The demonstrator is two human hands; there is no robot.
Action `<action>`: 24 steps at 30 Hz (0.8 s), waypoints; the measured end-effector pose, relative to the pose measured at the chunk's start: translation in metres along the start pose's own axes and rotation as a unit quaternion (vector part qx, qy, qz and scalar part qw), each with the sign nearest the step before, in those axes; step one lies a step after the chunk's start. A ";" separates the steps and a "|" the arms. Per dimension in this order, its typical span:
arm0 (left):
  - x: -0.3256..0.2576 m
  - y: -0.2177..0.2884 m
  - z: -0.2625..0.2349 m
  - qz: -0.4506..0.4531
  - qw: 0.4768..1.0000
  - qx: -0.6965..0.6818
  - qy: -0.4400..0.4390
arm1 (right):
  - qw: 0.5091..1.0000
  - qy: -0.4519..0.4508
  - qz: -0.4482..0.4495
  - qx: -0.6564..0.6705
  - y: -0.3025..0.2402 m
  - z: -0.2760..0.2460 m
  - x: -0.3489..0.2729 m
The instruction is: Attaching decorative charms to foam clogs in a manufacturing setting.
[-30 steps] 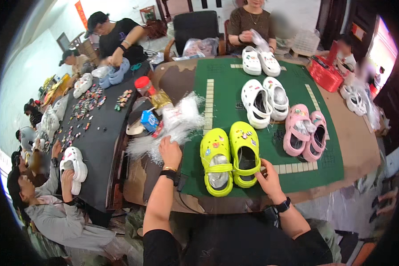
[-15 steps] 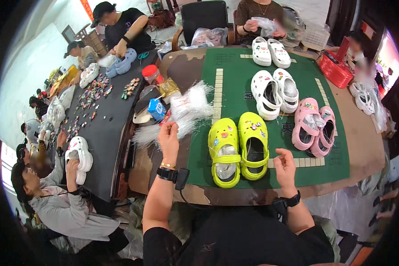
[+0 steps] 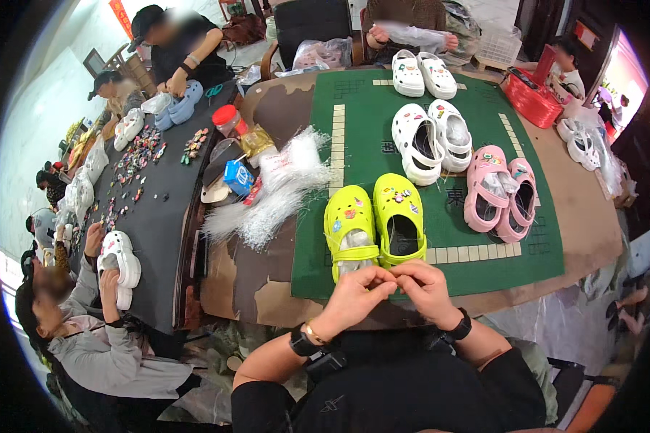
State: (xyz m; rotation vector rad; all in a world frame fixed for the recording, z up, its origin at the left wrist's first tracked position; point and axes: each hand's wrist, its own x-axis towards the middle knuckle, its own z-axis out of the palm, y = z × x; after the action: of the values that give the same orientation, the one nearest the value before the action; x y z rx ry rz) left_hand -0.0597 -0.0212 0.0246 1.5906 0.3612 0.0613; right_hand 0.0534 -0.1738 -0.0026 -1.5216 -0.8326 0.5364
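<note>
My left hand and my right hand meet at the heels of a pair of lime-green clogs, fingertips pinched together. Anything between them is too small or thin to make out. The left clog has clear plastic stuffed inside, and my left hand covers part of its heel. Beside it the right clog carries several small charms on its toe. Both lie on a green mat. Left of the mat spreads a bundle of thin clear plastic strands.
Pink clogs and two pairs of white clogs, a nearer and a farther, stand on the mat. A red-lidded jar and a blue box sit left. Red twine lies far right. Co-workers handle clogs at the dark left table.
My left hand has moved right and nearer, away from the clear strands. My right hand has moved left, and the fingertips now meet. The view has shifted slightly.
</note>
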 end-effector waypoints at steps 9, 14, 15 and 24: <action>0.009 -0.032 0.008 -0.044 0.997 0.035 -0.057 | 0.996 0.019 -0.085 -0.005 0.017 -0.005 -0.012; -0.003 -0.011 0.001 0.009 0.993 0.119 0.001 | 0.973 -0.032 0.148 0.176 0.014 -0.008 -0.022; -0.001 -0.015 -0.005 0.129 0.967 0.202 0.086 | 0.974 -0.030 0.140 0.174 0.016 -0.009 -0.019; 0.044 -0.013 -0.052 0.215 0.914 0.318 0.131 | 0.946 -0.169 0.258 0.103 0.030 0.009 -0.002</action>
State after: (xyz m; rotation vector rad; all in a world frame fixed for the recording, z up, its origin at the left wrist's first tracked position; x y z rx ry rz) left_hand -0.0343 0.0409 0.0068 2.2991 0.2382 0.5473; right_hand 0.0511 -0.1693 -0.0339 -1.4702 -0.5997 1.2610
